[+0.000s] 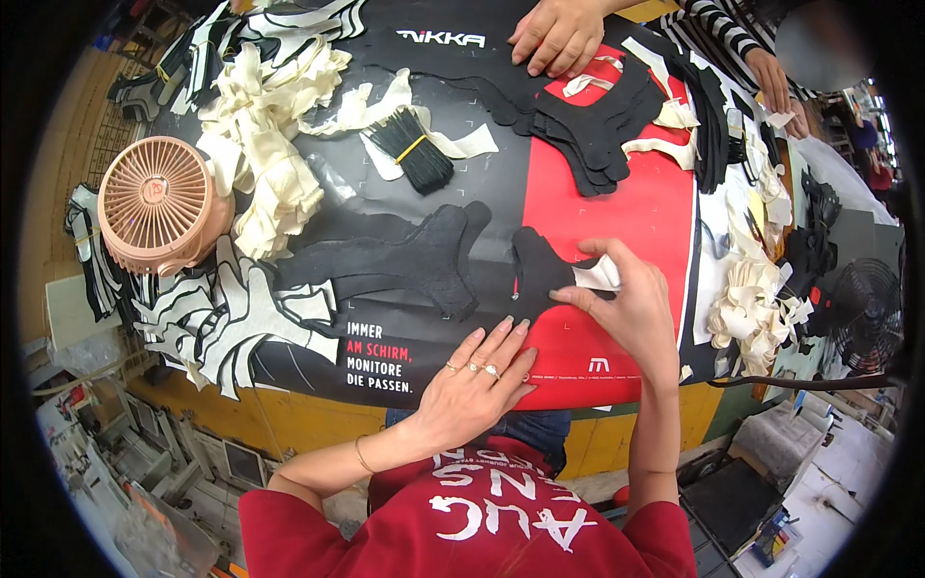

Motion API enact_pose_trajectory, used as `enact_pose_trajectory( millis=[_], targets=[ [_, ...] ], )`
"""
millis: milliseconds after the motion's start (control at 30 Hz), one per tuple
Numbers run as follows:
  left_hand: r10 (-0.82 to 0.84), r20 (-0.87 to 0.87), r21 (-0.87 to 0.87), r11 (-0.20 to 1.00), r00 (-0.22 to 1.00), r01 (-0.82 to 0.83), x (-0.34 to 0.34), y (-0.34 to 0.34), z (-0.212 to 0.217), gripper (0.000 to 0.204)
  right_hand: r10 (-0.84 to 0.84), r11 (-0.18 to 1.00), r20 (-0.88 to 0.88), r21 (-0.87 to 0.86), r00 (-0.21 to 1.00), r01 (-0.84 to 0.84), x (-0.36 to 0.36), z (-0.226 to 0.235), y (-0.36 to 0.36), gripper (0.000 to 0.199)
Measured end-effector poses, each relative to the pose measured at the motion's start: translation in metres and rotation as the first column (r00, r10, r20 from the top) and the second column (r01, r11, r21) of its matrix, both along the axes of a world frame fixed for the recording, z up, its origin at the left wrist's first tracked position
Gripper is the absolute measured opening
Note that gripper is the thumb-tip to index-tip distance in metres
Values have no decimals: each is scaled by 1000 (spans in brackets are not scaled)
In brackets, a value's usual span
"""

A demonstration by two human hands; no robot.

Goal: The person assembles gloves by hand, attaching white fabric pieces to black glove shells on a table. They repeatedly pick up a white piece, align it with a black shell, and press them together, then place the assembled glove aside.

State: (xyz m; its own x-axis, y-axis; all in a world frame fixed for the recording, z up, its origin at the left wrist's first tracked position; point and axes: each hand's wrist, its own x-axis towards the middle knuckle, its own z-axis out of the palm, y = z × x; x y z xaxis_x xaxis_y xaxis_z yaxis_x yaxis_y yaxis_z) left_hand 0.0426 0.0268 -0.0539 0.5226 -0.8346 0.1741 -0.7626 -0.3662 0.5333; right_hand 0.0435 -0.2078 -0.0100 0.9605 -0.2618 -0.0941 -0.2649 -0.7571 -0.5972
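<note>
A small black cut fabric piece [541, 270] lies across the line between the mat's black and red halves. My right hand [626, 294] grips its right end between thumb and fingers, where a white flap [599, 275] shows. With fingers stretched out, my left hand [482, 374] rests on the mat just below the piece; it holds nothing. Left of the piece lie larger black fabric cutouts [424, 258], partly overlapping. Farther off, another person's hand [559, 37] rests beside a stack of black cutouts [597, 125].
A pink fan [159, 204] stands at the left, beside bundled cream fabric pieces [275, 164] and white pieces edged in black [252, 313]. A banded bundle of black strips [412, 152] lies mid-table. More cream pieces [752, 318] pile at the right. A striped-sleeved person's hand [769, 79] is beyond.
</note>
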Motion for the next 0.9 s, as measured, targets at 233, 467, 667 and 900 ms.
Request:
enact_pose_trajectory(
  millis=[233,467,667,900],
  targets=[
    [-14,114,-20,1000,993,17,-1,2,-7,39,-29,990,-123,136,992,46,0,-5,-4,24],
    [19,199,40,999,980,-27,-5,-1,-7,41,-246,957,60,172,968,232,-11,19,-37,19],
    [113,11,89,990,994,-113,21,-30,3,53,-269,954,-171,91,948,287,-74,106,-37,25],
    [94,-260,-230,961,961,-157,35,-20,15,41,202,979,-157,43,967,-198,-82,103,-19,30]
  ],
)
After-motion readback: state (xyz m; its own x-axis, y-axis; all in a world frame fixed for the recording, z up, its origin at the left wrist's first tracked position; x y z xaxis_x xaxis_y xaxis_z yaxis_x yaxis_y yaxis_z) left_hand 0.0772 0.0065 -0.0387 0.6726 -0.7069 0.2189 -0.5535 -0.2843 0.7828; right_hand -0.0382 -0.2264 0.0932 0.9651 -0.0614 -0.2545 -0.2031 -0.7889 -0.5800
